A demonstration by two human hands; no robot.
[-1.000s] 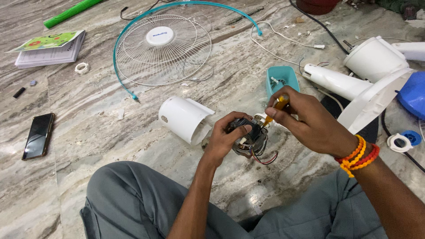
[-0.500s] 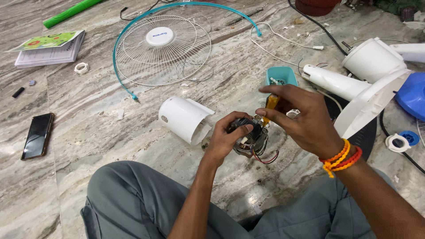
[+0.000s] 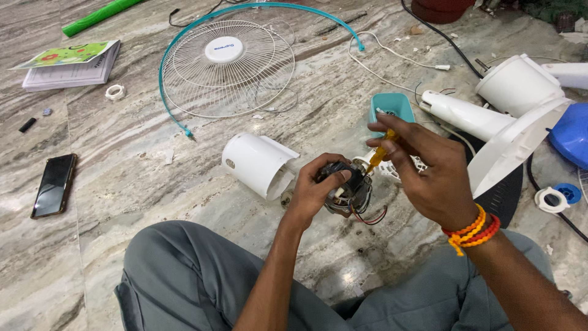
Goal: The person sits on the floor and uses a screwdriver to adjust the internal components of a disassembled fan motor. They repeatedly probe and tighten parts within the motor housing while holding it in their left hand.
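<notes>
Both hands are busy over the marble floor [image 3: 122,184]: the left hand [image 3: 315,190] clasps the fan motor [image 3: 346,187] above the knees, the right hand [image 3: 429,168] pinches a yellow screwdriver [image 3: 381,154] onto it. A slipped tip could jab the thumb or nick the loose wires [image 3: 370,217].

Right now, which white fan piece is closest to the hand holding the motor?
The curved white cover, lying on the floor just beside the left hand. The round wire grille lies farther up, and the white stand parts sit far off on the other side.
</notes>
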